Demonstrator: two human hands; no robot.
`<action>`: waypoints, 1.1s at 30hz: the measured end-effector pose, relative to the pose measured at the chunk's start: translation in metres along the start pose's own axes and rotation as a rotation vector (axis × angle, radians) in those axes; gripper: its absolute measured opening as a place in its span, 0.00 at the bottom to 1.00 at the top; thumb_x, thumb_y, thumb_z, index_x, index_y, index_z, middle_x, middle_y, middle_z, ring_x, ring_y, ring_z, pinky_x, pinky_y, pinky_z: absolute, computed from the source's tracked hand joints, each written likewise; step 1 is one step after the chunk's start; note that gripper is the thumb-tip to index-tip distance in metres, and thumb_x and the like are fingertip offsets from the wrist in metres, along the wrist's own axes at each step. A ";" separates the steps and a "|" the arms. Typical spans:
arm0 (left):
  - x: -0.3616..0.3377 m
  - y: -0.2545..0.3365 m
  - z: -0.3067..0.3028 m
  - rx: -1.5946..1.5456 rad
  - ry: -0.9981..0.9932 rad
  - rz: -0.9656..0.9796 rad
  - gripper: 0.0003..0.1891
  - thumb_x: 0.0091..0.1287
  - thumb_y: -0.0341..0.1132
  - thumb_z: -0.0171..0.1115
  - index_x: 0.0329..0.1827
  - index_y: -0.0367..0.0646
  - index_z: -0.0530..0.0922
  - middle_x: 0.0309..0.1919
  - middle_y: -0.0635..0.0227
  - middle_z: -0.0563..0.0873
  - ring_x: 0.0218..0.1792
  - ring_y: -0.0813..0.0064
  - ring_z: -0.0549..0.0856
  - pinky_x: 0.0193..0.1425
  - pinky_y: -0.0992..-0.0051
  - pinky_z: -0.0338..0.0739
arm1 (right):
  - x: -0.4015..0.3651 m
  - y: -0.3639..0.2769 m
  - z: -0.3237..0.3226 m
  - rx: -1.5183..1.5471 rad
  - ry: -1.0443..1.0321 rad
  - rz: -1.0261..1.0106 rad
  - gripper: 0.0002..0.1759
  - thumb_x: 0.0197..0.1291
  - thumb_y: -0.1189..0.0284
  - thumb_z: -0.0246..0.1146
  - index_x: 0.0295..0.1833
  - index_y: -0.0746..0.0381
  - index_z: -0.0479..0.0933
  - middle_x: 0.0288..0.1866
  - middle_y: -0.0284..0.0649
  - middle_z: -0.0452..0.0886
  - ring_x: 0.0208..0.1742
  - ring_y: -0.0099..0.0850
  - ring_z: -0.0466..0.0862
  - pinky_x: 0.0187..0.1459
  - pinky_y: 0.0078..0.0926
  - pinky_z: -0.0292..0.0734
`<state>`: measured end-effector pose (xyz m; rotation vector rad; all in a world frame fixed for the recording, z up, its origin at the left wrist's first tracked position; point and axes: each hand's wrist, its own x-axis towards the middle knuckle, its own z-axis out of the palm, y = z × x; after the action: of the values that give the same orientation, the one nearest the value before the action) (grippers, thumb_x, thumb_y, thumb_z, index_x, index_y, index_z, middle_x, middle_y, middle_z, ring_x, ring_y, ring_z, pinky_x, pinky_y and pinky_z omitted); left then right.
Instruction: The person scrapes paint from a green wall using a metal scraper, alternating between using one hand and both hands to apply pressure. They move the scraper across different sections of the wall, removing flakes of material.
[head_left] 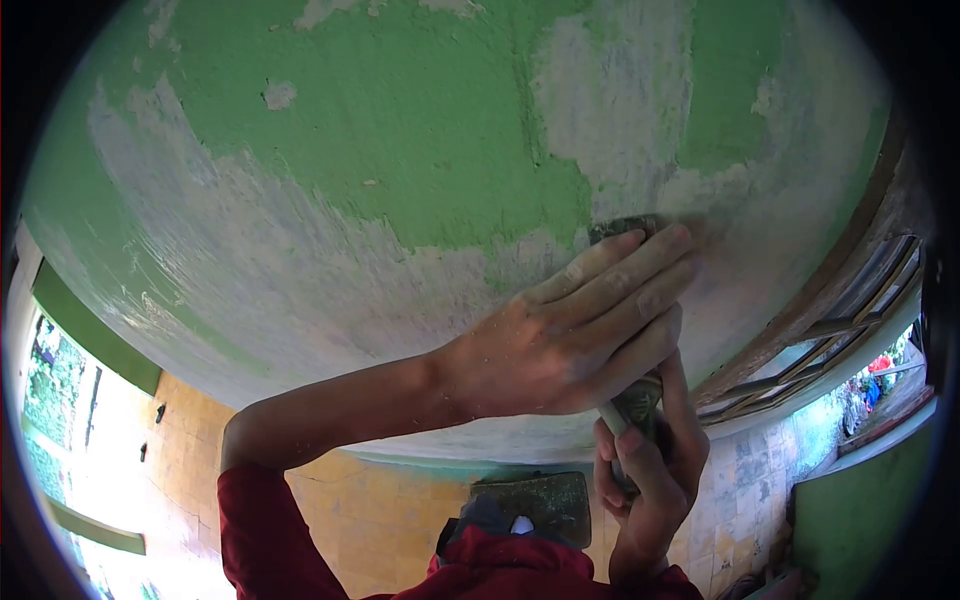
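Observation:
A scraper-like tool (638,400) is pressed to a wall (440,150) of green paint with large pale, scraped patches. Its dark flat end shows just above my left fingertips. My left hand (590,320) lies over the tool's upper part, fingers together and pointing up to the right, with pale dust on them. Lower down, my right hand (655,470) is wrapped round the tool's handle. Most of the tool between the two hands is hidden under my left hand.
A wooden-framed window (830,325) is at the right. Below is a yellowish tiled floor (380,500) with a dark flat board (560,500) near my body. Bright openings are at the left, and a green surface (860,510) stands at the lower right.

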<state>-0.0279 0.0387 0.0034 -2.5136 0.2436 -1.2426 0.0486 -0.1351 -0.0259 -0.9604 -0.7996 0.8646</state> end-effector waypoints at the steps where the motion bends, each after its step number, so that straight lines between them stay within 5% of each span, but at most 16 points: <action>1: -0.001 0.001 0.002 0.003 0.003 -0.003 0.06 0.66 0.30 0.69 0.41 0.39 0.83 0.66 0.52 0.84 0.72 0.53 0.80 0.73 0.54 0.81 | 0.000 0.001 0.000 -0.016 0.006 0.008 0.41 0.69 0.77 0.55 0.84 0.75 0.48 0.34 0.37 0.79 0.19 0.14 0.66 0.19 0.16 0.59; 24: 0.011 -0.007 0.004 0.095 0.032 -0.035 0.03 0.67 0.29 0.70 0.39 0.41 0.84 0.72 0.56 0.79 0.76 0.57 0.75 0.78 0.50 0.75 | 0.017 0.005 0.003 0.036 -0.052 -0.076 0.38 0.72 0.74 0.53 0.84 0.72 0.51 0.36 0.39 0.80 0.20 0.14 0.65 0.19 0.14 0.58; 26: 0.008 -0.008 -0.001 0.102 -0.006 0.003 0.08 0.64 0.32 0.67 0.43 0.38 0.84 0.71 0.51 0.79 0.77 0.55 0.73 0.81 0.57 0.71 | 0.014 0.000 0.006 -0.048 -0.024 -0.062 0.38 0.72 0.76 0.52 0.84 0.74 0.51 0.36 0.40 0.80 0.20 0.14 0.66 0.19 0.14 0.59; 27: 0.004 -0.003 -0.001 0.075 -0.019 -0.024 0.09 0.65 0.30 0.70 0.47 0.41 0.86 0.73 0.56 0.79 0.75 0.58 0.76 0.75 0.54 0.79 | 0.007 0.005 0.006 -0.037 -0.001 -0.041 0.38 0.71 0.77 0.52 0.83 0.77 0.50 0.36 0.40 0.80 0.21 0.15 0.66 0.19 0.15 0.59; 33: 0.001 -0.001 -0.002 0.117 -0.038 -0.040 0.19 0.66 0.28 0.67 0.61 0.40 0.85 0.72 0.58 0.80 0.74 0.59 0.78 0.75 0.59 0.80 | 0.005 0.002 0.010 -0.074 0.038 0.010 0.38 0.69 0.80 0.51 0.82 0.78 0.51 0.38 0.42 0.80 0.21 0.16 0.67 0.20 0.15 0.61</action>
<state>-0.0286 0.0386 0.0056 -2.4500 0.1094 -1.1870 0.0418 -0.1263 -0.0231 -1.0439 -0.7992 0.8278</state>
